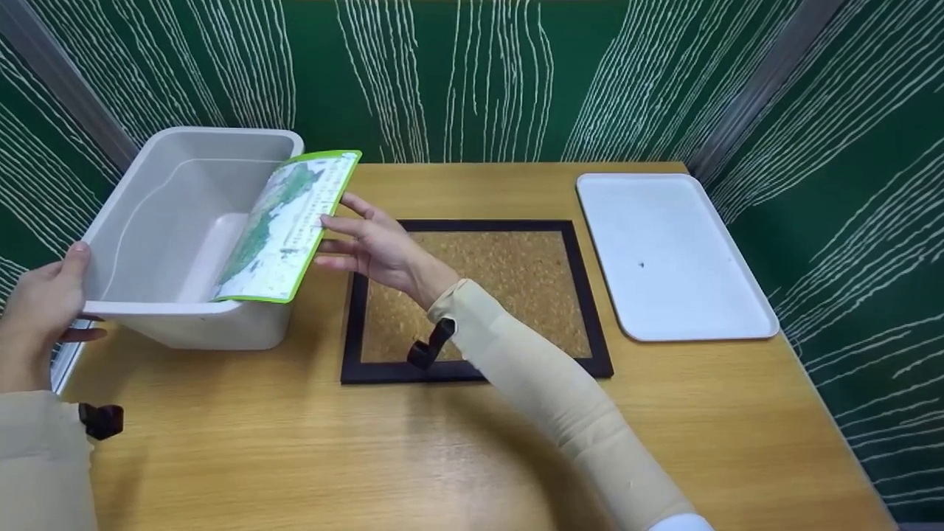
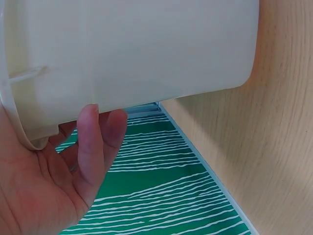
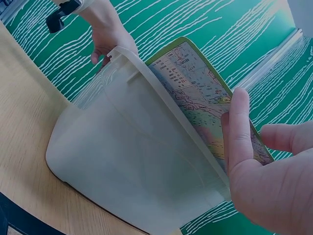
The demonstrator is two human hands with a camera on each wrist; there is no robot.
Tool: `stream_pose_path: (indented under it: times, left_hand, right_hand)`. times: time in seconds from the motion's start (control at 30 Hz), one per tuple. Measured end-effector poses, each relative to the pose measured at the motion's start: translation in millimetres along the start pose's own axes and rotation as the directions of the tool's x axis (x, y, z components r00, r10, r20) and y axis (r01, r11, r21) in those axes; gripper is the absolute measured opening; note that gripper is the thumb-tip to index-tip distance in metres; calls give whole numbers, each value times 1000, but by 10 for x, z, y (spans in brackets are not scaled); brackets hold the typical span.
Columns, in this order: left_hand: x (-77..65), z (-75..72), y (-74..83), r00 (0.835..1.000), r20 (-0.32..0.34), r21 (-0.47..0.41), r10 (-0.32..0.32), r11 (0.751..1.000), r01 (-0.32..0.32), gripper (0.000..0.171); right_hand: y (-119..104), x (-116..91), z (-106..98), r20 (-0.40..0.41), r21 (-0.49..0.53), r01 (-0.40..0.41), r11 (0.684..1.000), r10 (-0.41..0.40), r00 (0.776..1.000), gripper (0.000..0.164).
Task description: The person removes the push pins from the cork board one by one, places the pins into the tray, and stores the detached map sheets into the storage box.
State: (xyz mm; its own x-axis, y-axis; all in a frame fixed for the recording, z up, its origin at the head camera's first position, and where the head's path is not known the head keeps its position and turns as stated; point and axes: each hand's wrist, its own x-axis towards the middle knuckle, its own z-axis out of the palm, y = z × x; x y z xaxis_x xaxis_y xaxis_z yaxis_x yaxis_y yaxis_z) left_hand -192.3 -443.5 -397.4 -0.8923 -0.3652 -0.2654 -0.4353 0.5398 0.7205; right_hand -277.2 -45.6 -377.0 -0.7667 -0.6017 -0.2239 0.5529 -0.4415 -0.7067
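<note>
A light grey plastic bin (image 1: pixel 199 328) stands at the left of the table. My left hand (image 1: pixel 46 306) grips its near left corner, thumb over the rim and fingers below it. In the left wrist view, that hand (image 2: pixel 58 181) is under the lip, fingertips near the outer wall (image 2: pixel 156 49). With my right hand (image 1: pixel 387 251) I pinch the right edge of a map (image 1: pixel 284 236) with a bright green border. The map slants over the bin's right rim, partly inside its mouth. Its other side, seen in the right wrist view, carries a multicoloured print (image 3: pixel 195 93).
A black-framed cork board (image 1: pixel 516 295) lies mid-table under my right forearm. Right of it lies a white tray (image 1: pixel 678 258) with a small dark mark. Green walls (image 1: pixel 487 81) with white streaks enclose the wooden table (image 1: pixel 295 442) behind and at both sides.
</note>
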Motion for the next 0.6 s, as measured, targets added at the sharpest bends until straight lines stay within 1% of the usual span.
stream_pose_path:
  times: [0.33, 0.6]
  left_hand:
    - [160, 7, -148, 1000, -10, 5, 6, 1000, -6, 105]
    - [186, 7, -182, 1000, -9, -4, 6, 1000, -6, 107]
  right_hand:
    - [18, 28, 35, -16, -13, -17, 1000, 17, 1000, 48]
    - [43, 58, 47, -30, -2, -8, 1000, 8, 1000, 50]
